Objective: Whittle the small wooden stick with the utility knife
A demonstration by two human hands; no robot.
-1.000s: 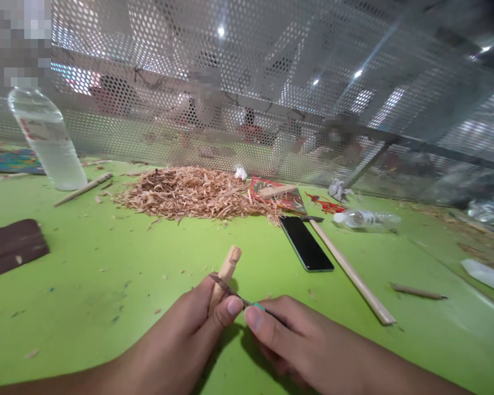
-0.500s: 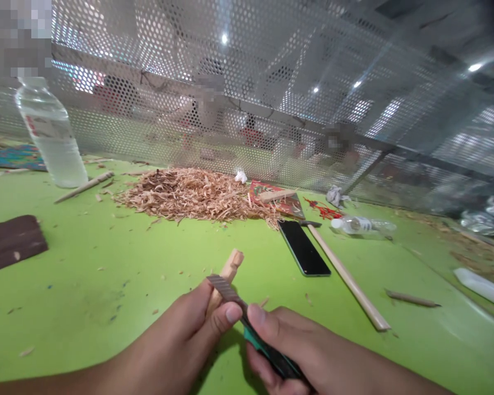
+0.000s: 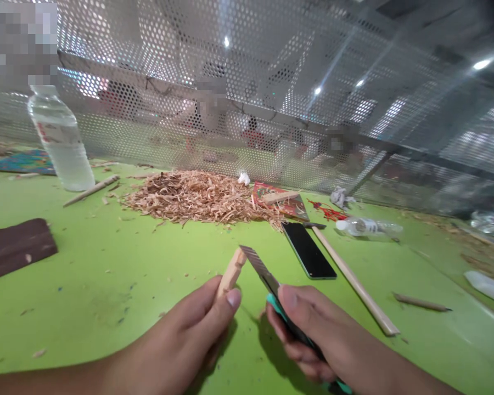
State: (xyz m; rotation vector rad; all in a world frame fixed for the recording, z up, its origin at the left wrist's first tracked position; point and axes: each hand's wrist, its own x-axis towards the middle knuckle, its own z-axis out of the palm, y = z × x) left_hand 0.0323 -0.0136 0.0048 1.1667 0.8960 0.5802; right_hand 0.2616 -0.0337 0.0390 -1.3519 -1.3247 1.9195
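Observation:
My left hand (image 3: 193, 329) is closed around a short wooden stick (image 3: 231, 272), whose far end sticks out past the thumb and has a notch cut near its tip. In my right hand (image 3: 313, 334) is a utility knife (image 3: 291, 323) with a black and teal handle, held with the thumb along its top. The knife's segmented blade (image 3: 260, 267) is extended, and its tip is at the stick's far end; whether they touch I cannot tell. Both hands are just above the green table (image 3: 148, 307).
Behind the hands lies a heap of wood shavings (image 3: 197, 200). To the right are a phone (image 3: 310, 252), a hammer (image 3: 349, 277), a pencil (image 3: 422, 302) and a small bottle (image 3: 368, 226). A water bottle (image 3: 61, 142) and brown sandpaper-like sheet (image 3: 18, 247) sit left. A perforated screen (image 3: 271, 109) stands behind.
My right hand has drawn the knife away from my left thumb, rightward. The blade has gone from lying across the stick's middle to its far tip. The left hand still grips the stick.

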